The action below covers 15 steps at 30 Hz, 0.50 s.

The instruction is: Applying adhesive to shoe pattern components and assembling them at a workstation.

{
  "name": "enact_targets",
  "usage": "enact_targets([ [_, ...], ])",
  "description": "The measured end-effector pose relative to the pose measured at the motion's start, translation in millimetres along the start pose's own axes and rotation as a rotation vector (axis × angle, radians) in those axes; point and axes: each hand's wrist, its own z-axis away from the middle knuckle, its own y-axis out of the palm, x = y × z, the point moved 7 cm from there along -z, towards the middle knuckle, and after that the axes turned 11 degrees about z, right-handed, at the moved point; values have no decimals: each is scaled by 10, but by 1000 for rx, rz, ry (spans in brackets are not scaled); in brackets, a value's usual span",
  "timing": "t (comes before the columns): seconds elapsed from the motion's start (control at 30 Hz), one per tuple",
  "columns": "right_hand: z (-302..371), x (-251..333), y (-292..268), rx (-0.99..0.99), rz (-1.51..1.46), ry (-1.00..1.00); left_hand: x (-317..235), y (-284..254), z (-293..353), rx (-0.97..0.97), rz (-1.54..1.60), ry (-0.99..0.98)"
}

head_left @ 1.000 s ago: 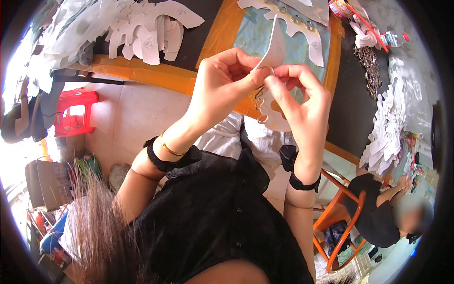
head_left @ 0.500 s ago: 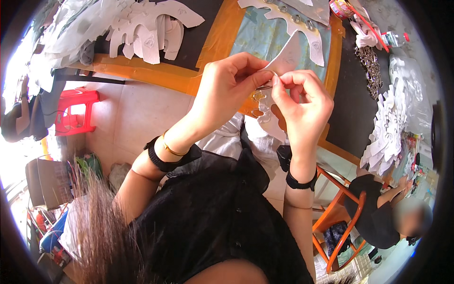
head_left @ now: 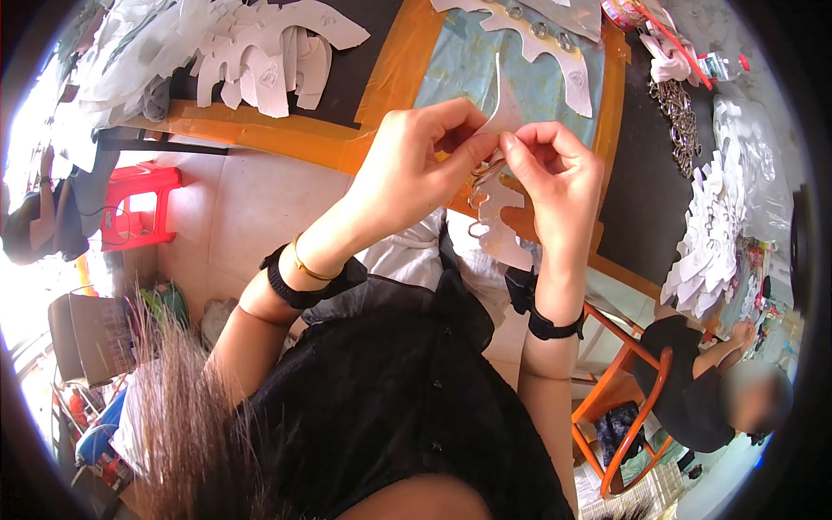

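Both hands meet over the near edge of the table, pinching one white scalloped material piece point(head_left: 500, 221) between them. My left hand point(head_left: 425, 156) is closed on it, with thumb and forefinger pressed together. My right hand point(head_left: 559, 173) pinches the same piece just beside the left fingertips. One pointed end of the piece stands up above the fingers, and the rest hangs below. Metal rings point(head_left: 477, 201) sit along its notched edge; one close to the fingertips is partly hidden. Another white piece with rings point(head_left: 542, 48) lies on the blue-green sheet beyond my hands.
Piles of white cut pieces point(head_left: 260, 56) lie at the left, and more point(head_left: 702, 234) at the right. A heap of metal rings point(head_left: 678, 121) and a clear bottle point(head_left: 724, 66) are at the right. A red stool point(head_left: 143, 204) stands left; a person point(head_left: 693, 373) sits at right.
The white piece has turned, so its upper end looks narrower and its hanging part shows more. My hands stay pinched together, the right one slightly lower and further left.
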Motion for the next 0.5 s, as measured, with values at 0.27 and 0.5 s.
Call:
enact_targets([
  [0.27,17,-95,68,85,-48,69,6,0,24,-47,97,-26],
  [0.5,23,-51,65,127,80,-71,-25,-49,87,-81,60,20],
])
